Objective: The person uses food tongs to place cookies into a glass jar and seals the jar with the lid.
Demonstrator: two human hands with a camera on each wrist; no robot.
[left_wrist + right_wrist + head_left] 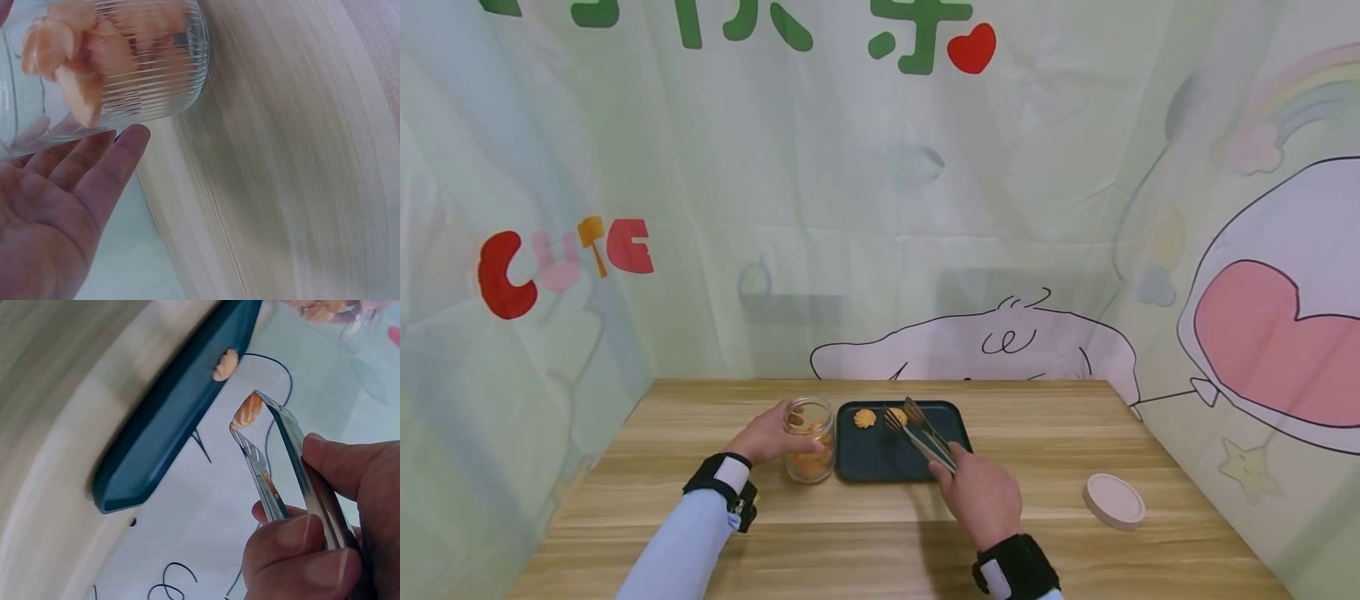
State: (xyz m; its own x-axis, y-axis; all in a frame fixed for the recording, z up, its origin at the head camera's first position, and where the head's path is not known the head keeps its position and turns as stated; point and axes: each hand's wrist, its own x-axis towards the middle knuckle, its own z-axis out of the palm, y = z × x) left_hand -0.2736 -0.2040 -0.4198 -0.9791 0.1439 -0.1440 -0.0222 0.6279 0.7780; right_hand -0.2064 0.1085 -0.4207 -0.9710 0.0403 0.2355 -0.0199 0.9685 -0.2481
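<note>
My left hand [767,437] holds a clear glass jar [809,473] upright on the table, thumb across its near side and fingers against its far side. Swirled orange-brown cookies [78,56] fill part of the open, ribbed jar. In my right hand [983,498] is a pair of metal tongs [934,450] with fork-shaped ends. Between the tong tips a single cookie [247,411] is pinched, raised over the dark tray [880,467]. Another cookie [865,418] lies near the tray's far left corner, also visible as a cookie [225,365] in the right wrist view.
A pale round lid [1114,498] lies on the wooden table [820,550] to the right, apart from the tray. The jar stands close by the tray's left edge. Behind the table hangs a printed cloth backdrop [850,208], which also covers both sides.
</note>
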